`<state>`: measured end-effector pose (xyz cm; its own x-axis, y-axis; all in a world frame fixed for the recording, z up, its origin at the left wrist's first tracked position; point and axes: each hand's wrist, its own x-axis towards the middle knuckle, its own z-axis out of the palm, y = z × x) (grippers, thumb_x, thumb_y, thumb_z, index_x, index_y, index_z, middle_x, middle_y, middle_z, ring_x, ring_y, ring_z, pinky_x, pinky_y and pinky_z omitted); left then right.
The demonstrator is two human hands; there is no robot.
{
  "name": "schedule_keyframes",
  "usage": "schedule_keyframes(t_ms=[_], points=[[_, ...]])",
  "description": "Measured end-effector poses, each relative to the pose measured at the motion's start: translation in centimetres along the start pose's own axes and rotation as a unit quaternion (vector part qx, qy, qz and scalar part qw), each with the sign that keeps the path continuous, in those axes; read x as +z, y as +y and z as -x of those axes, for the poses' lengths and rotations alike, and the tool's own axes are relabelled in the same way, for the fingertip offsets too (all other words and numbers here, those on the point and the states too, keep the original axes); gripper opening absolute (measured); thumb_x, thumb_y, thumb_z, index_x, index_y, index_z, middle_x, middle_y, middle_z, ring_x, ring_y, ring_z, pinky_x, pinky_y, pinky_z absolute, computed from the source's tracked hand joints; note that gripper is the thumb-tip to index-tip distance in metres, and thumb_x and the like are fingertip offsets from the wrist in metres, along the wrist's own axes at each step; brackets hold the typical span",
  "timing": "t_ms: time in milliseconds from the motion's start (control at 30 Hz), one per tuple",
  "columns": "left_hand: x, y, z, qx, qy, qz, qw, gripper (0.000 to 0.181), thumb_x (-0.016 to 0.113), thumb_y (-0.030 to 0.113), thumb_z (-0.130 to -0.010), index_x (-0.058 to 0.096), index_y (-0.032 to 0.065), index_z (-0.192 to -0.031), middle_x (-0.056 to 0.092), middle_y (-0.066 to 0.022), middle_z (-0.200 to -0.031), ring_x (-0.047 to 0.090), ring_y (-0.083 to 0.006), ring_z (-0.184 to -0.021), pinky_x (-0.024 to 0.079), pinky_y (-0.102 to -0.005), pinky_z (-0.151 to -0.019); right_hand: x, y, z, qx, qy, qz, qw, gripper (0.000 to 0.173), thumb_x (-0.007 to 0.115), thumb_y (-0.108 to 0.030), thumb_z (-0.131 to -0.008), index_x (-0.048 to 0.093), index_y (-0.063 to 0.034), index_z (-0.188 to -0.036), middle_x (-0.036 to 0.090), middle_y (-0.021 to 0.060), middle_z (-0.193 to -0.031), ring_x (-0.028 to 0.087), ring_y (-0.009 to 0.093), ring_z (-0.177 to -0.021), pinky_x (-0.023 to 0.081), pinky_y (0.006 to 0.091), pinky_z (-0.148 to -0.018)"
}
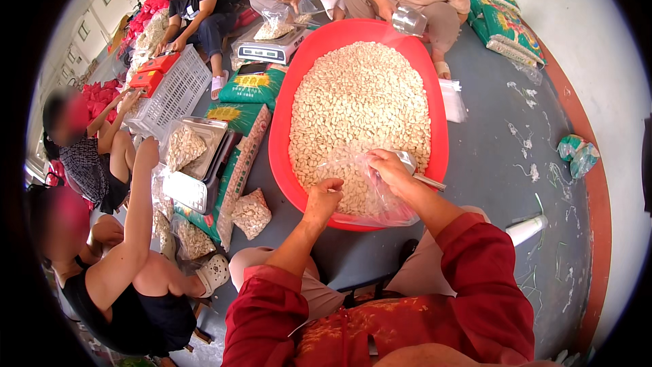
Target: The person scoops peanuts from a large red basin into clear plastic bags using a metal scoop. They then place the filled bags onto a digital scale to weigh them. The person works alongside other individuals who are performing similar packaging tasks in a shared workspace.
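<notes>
A large red plastic tub (281,132) full of pale, flat beans or seeds (361,97) stands before me. My right hand (391,169) pinches a clear plastic bag (384,201) over the tub's near end. Beneath that hand lies a metal scoop (406,159), its handle (430,182) sticking out past the right rim; whether the hand touches it is unclear. My left hand (326,198) hovers at the near left of the tub with curled fingers, close to the bag. Whether it grips any of the thin film cannot be made out.
Digital scales (186,191) (262,52) stand left of the tub, the nearer on green printed sacks (239,163). A filled bag (252,214) lies on the floor. Several people sit around; one holds a clear container (409,21) over the far rim. A white roll (527,229) lies right.
</notes>
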<state>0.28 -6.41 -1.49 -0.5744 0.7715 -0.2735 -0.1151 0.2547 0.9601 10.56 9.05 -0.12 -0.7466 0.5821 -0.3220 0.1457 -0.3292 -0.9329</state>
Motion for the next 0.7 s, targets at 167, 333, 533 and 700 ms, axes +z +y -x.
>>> schedule_keyframes(t_ms=[167,333,533,700], points=[[-0.09,-0.16,-0.05,0.007,-0.001,-0.003,1.0,0.027,0.052,0.0,-0.069,0.057,-0.0013,-0.095,0.053,-0.0032,-0.078,0.05,-0.0093,-0.056,0.041,-0.0216,-0.048,0.02,0.18,-0.12,0.001,-0.001,0.002,1.0,0.018,0.047,-0.012,-0.082,0.051,0.0003,-0.094,0.049,0.0019,-0.064,0.046,0.008,-0.052,0.037,0.0216,-0.041],[0.01,0.23,0.12,0.0,0.003,-0.011,1.0,0.027,0.053,0.001,-0.069,0.057,-0.0004,-0.095,0.053,-0.0033,-0.078,0.05,-0.0093,-0.056,0.042,-0.0219,-0.048,-0.08,0.21,-0.12,0.001,-0.005,0.004,1.0,0.018,0.047,-0.013,-0.081,0.05,0.0003,-0.094,0.049,0.0018,-0.064,0.045,0.008,-0.052,0.036,0.0215,-0.041],[0.04,0.26,0.19,0.003,0.005,-0.015,1.0,0.027,0.053,0.001,-0.069,0.057,0.0,-0.096,0.053,-0.0034,-0.079,0.05,-0.0093,-0.057,0.042,-0.0221,-0.048,0.01,0.08,0.01,0.001,-0.002,-0.006,1.0,0.019,0.047,-0.013,-0.082,0.05,0.0003,-0.094,0.049,0.0016,-0.064,0.045,0.008,-0.052,0.036,0.0215,-0.041],[0.04,0.02,0.01,0.005,0.004,-0.01,1.0,0.026,0.053,0.001,-0.069,0.057,0.0002,-0.095,0.053,-0.0028,-0.079,0.05,-0.0087,-0.057,0.041,-0.0211,-0.049,0.03,0.07,0.04,0.008,-0.003,0.001,1.0,0.017,0.047,-0.013,-0.082,0.051,-0.001,-0.093,0.048,0.0007,-0.064,0.045,0.007,-0.053,0.037,0.0212,-0.041]])
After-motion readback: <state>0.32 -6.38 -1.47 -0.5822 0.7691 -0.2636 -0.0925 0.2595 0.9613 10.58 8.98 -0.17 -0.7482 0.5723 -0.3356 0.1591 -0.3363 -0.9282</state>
